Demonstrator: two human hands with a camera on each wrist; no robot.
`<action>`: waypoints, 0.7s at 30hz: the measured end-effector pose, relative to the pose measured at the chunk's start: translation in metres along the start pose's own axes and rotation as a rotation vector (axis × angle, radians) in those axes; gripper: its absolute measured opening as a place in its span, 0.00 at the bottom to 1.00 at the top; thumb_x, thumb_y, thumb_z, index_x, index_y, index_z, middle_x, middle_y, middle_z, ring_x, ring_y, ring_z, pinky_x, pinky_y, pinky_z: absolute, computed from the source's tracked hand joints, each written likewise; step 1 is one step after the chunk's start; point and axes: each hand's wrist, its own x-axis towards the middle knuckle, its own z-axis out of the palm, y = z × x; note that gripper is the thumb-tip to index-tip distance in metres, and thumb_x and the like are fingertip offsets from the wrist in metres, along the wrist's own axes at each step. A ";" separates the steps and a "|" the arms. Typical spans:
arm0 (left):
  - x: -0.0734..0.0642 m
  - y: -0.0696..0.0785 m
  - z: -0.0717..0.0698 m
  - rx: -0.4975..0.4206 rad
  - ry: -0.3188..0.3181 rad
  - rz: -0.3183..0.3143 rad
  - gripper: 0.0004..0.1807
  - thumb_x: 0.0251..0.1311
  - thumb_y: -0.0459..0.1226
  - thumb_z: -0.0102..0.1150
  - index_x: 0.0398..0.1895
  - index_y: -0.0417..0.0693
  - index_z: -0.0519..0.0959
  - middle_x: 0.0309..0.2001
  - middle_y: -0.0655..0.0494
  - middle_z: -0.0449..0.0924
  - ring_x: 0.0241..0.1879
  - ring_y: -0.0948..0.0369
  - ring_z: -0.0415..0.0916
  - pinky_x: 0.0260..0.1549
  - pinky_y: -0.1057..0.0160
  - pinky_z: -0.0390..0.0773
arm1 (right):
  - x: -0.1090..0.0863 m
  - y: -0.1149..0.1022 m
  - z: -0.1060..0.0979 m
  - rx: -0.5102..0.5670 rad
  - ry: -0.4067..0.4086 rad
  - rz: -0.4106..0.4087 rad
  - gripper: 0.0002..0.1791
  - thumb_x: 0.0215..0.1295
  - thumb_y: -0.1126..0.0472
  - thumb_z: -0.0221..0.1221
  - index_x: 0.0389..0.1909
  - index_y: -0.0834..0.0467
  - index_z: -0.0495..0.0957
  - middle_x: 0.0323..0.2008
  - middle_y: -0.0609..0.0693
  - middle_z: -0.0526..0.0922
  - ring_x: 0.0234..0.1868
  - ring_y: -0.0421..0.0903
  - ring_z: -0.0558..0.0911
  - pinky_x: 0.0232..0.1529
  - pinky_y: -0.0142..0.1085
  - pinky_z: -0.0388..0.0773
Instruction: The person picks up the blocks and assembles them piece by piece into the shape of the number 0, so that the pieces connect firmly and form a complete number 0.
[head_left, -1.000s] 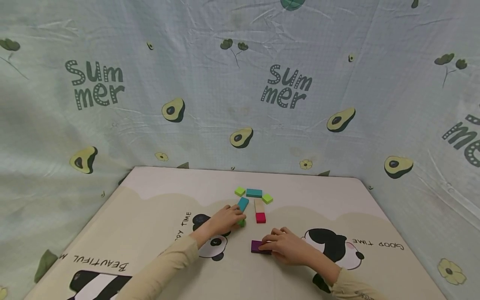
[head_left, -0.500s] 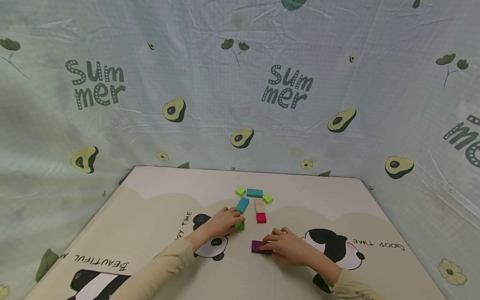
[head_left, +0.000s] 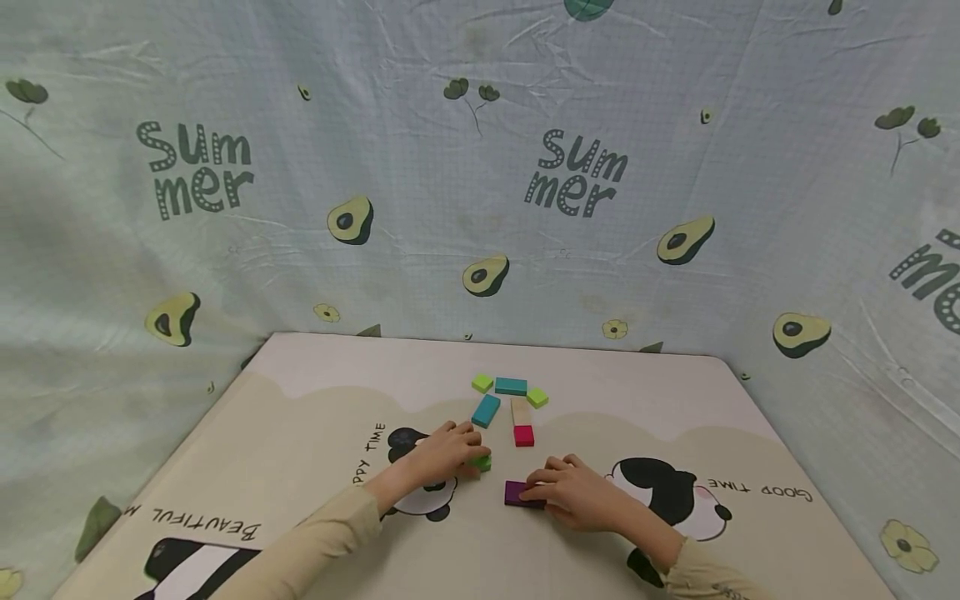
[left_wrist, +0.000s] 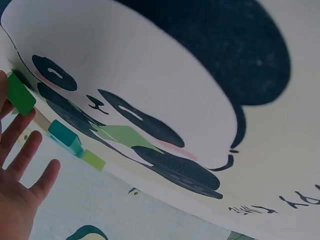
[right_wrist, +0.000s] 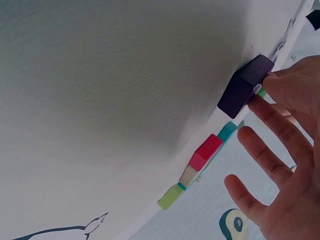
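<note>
My left hand (head_left: 448, 454) pinches a green block (head_left: 483, 462) low over the table, left of centre. In the left wrist view the same green block (left_wrist: 21, 94) sits between thumb and fingertip, the other fingers spread. A dark purple block (head_left: 517, 493) lies nearer the front, its left end showing past my right hand (head_left: 573, 493). Thumb and index finger grip that purple block (right_wrist: 245, 86) in the right wrist view. Just beyond the hands are a tilted teal block (head_left: 486, 411), a natural wood block (head_left: 520, 411) and a red block (head_left: 523, 436) against the wood one's near end.
Farther back lies a second teal block (head_left: 511, 386), with a lime block (head_left: 482, 382) to its left and another lime block (head_left: 537, 397) to its right. The panda-printed table (head_left: 315, 450) ends at a hanging patterned cloth (head_left: 420, 167).
My left hand has drawn the green block toward the front, away from the tilted teal block. The right hand has stayed in place on the purple block.
</note>
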 end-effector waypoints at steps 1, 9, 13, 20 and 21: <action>0.000 0.001 0.000 0.005 -0.001 0.001 0.16 0.51 0.51 0.56 0.42 0.58 0.78 0.34 0.63 0.75 0.36 0.64 0.66 0.35 0.66 0.66 | 0.000 0.000 0.000 0.001 0.000 0.000 0.18 0.58 0.58 0.56 0.49 0.40 0.75 0.48 0.40 0.77 0.43 0.39 0.70 0.43 0.39 0.69; -0.001 0.003 -0.003 0.005 0.014 0.024 0.16 0.50 0.52 0.56 0.40 0.57 0.78 0.34 0.64 0.76 0.37 0.65 0.66 0.36 0.66 0.65 | 0.000 0.000 0.000 0.001 0.017 -0.011 0.18 0.57 0.59 0.57 0.49 0.40 0.75 0.47 0.40 0.78 0.42 0.39 0.70 0.43 0.39 0.69; -0.001 0.005 -0.003 0.011 0.025 0.035 0.15 0.50 0.52 0.56 0.40 0.58 0.78 0.32 0.64 0.75 0.36 0.66 0.66 0.36 0.66 0.66 | 0.000 0.000 -0.001 0.002 0.019 -0.012 0.18 0.57 0.59 0.56 0.49 0.41 0.76 0.47 0.40 0.78 0.42 0.39 0.70 0.42 0.38 0.69; -0.001 0.011 -0.005 0.038 -0.005 0.034 0.16 0.51 0.54 0.53 0.39 0.60 0.78 0.32 0.66 0.75 0.36 0.67 0.66 0.37 0.67 0.65 | 0.000 0.000 -0.001 0.002 0.011 -0.006 0.18 0.57 0.59 0.57 0.49 0.41 0.76 0.47 0.40 0.78 0.42 0.39 0.70 0.42 0.39 0.69; -0.001 0.012 -0.006 0.041 -0.009 0.035 0.16 0.51 0.54 0.52 0.39 0.60 0.78 0.32 0.67 0.75 0.36 0.67 0.66 0.37 0.67 0.65 | 0.000 0.000 -0.001 0.002 0.011 -0.006 0.18 0.57 0.59 0.57 0.49 0.41 0.76 0.47 0.40 0.78 0.42 0.39 0.70 0.42 0.39 0.69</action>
